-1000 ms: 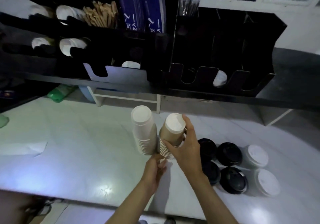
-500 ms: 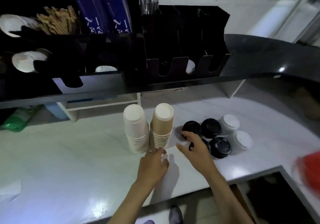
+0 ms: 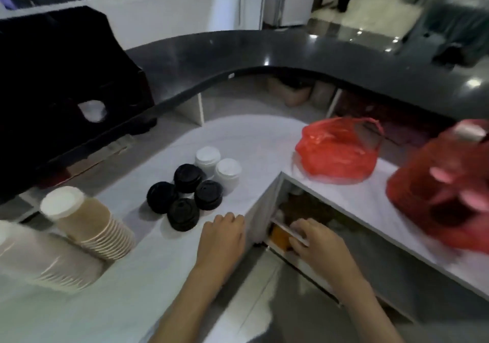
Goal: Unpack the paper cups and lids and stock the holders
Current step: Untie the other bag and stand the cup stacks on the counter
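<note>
Head view: the left hand [image 3: 222, 234] rests on the white counter [image 3: 137, 276] near its inner corner, fingers loosely curled and holding nothing. Just beyond it sit the black lids [image 3: 185, 197], with two white lids [image 3: 219, 165] behind them. Farther left stand the brown cups [image 3: 90, 223] and the white cups [image 3: 39, 260], upside down in stacks. The right hand [image 3: 317, 242] reaches under the counter, fingers bent over a white shelf edge [image 3: 288, 232]; whether it grips is unclear. Two red bags [image 3: 338, 152] lie to the right.
</note>
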The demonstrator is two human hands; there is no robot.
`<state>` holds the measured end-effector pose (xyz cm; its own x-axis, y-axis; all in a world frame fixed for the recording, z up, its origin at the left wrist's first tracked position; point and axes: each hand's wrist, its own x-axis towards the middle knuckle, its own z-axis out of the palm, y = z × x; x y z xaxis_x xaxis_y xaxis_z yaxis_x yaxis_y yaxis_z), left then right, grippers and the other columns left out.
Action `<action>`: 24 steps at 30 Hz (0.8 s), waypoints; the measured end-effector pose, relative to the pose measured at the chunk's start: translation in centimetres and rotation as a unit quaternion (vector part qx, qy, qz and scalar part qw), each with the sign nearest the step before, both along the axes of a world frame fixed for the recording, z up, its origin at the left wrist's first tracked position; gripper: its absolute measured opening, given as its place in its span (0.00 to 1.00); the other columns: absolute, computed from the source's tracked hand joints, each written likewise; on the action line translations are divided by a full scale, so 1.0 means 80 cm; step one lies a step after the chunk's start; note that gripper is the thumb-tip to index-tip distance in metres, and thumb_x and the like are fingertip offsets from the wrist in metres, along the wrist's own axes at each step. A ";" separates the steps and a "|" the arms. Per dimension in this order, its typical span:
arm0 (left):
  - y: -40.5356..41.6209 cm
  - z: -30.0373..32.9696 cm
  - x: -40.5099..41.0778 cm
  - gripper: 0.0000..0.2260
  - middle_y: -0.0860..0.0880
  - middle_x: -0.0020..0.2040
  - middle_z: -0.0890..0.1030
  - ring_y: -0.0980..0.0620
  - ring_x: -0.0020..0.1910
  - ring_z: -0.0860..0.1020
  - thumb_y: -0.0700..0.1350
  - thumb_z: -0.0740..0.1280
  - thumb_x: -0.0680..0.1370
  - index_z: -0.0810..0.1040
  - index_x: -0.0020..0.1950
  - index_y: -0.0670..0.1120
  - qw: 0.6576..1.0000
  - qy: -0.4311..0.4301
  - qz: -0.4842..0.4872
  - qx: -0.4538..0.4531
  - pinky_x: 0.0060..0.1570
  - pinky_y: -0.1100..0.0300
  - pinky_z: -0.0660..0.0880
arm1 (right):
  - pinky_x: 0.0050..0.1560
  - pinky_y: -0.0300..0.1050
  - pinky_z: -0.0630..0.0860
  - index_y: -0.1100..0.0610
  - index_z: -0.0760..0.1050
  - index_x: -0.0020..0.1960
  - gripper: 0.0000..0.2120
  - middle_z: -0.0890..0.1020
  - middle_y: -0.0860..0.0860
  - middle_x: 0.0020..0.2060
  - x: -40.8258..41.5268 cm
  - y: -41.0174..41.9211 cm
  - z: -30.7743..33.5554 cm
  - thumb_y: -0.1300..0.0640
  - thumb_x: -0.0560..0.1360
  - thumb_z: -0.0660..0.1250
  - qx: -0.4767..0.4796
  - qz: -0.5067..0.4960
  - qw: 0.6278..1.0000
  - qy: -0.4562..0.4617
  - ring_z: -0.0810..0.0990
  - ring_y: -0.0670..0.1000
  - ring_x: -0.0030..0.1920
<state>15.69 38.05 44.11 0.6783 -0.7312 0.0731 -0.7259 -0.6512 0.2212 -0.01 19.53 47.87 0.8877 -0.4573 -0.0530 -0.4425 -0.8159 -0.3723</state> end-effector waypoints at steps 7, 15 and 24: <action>-0.194 0.019 -0.100 0.07 0.51 0.46 0.80 0.46 0.44 0.80 0.51 0.71 0.76 0.79 0.51 0.51 0.989 -0.023 -0.135 -0.051 0.40 0.52 0.74 | 0.49 0.45 0.78 0.49 0.81 0.61 0.12 0.83 0.45 0.53 -0.149 -0.149 0.002 0.51 0.78 0.72 0.011 -0.138 0.989 -0.042 0.83 0.49 0.52; -0.375 0.045 -0.193 0.09 0.52 0.48 0.81 0.46 0.46 0.80 0.51 0.70 0.77 0.81 0.55 0.51 0.973 -0.047 -0.216 -0.060 0.40 0.49 0.77 | 0.51 0.42 0.76 0.48 0.82 0.61 0.12 0.84 0.43 0.54 -0.262 -0.276 0.004 0.52 0.78 0.71 0.014 -0.238 0.965 -0.112 0.82 0.45 0.54; -0.540 0.097 -0.227 0.08 0.51 0.39 0.78 0.45 0.36 0.77 0.48 0.61 0.77 0.79 0.45 0.48 0.942 -0.072 -0.277 -0.177 0.32 0.52 0.73 | 0.52 0.45 0.79 0.49 0.83 0.57 0.08 0.85 0.44 0.51 -0.271 -0.413 0.035 0.55 0.78 0.70 0.026 -0.288 0.939 -0.184 0.83 0.45 0.50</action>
